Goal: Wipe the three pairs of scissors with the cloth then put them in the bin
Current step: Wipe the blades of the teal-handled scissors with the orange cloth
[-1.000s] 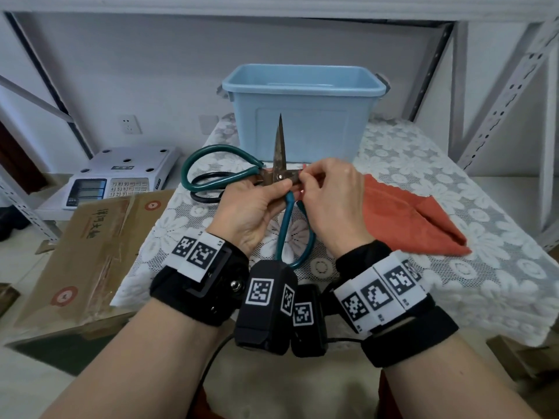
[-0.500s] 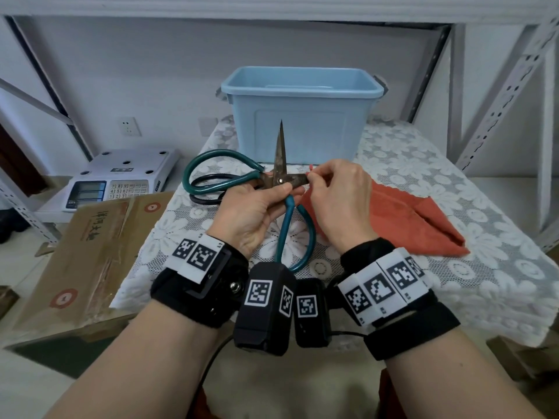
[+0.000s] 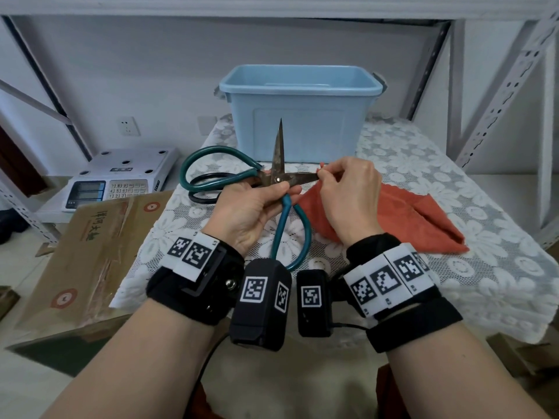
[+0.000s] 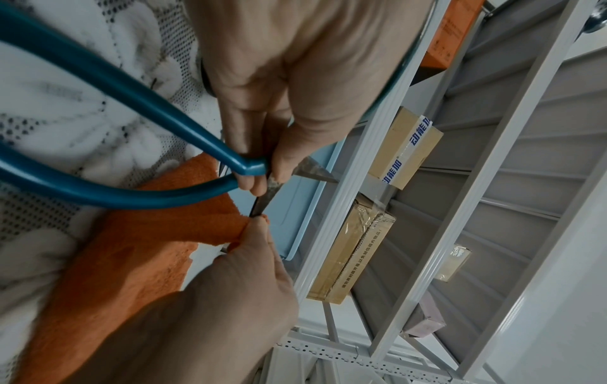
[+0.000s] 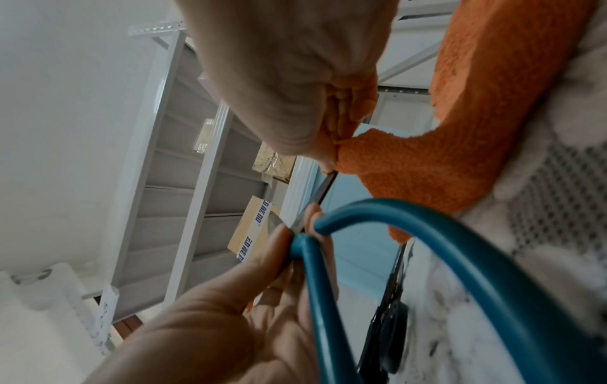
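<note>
Green-handled scissors (image 3: 279,152) are spread wide above the table, one blade pointing up and the other pointing right. My left hand (image 3: 279,190) pinches them at the pivot (image 4: 259,179). My right hand (image 3: 325,175) pinches a fold of the orange cloth (image 3: 408,219) round the tip of the right-pointing blade (image 5: 325,187). The rest of the cloth trails onto the table. A black-handled pair of scissors (image 3: 205,189) lies on the table behind my left hand. The light blue bin (image 3: 299,92) stands at the back; its inside is hidden.
A lace tablecloth (image 3: 472,182) covers the table. An electronic scale (image 3: 121,176) and a cardboard box (image 3: 90,243) sit low to the left. Grey shelf uprights (image 3: 499,95) rise at the right, and a shelf board runs overhead.
My right hand has slid the cloth rightward along the horizontal blade, from near the pivot out to its tip. The left hand still holds the scissors at the pivot.
</note>
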